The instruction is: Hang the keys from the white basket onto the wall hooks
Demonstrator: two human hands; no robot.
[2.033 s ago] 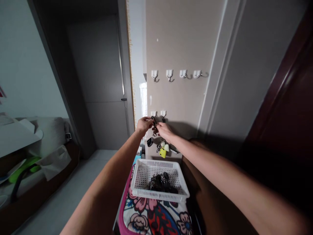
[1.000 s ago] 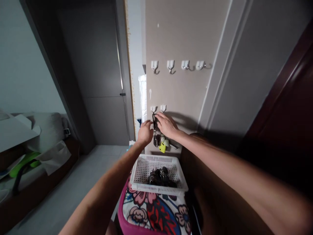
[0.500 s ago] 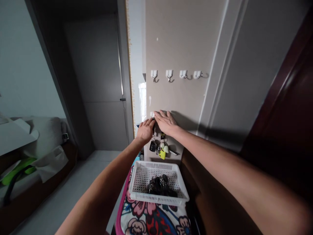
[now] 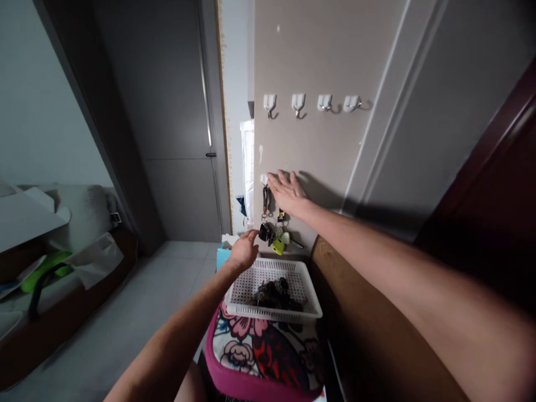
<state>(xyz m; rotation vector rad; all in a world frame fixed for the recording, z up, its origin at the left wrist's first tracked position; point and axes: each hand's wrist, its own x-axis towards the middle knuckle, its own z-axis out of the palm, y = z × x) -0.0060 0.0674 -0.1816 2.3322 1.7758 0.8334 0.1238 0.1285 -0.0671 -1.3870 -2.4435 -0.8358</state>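
My right hand (image 4: 287, 190) lies flat on the beige panel with its fingers spread. A white adhesive hook (image 4: 263, 178) shows just left of its fingertips. From that hook a brown-strapped keychain (image 4: 265, 198) hangs, with a black key fob (image 4: 264, 231) at its lower end. My left hand (image 4: 246, 249) is lower, its index finger stretched out to the fob's left edge; whether it touches cannot be made out. Just right of the fob hangs a second bunch with a yellow-green tag (image 4: 278, 245), its top hidden behind my right hand.
Four white hooks in a row, one being this bare hook (image 4: 298, 105), sit higher on the panel. Below stands a white perforated basket (image 4: 314, 290) holding dark keys (image 4: 276, 295), on a flowered pink-edged case (image 4: 251, 368). A grey door (image 4: 171, 111) is at left.
My left hand has come away from the hook and moved down beside the fob, leaving the brown strap in sight. My right hand stays against the panel. The view has tilted slightly downward.
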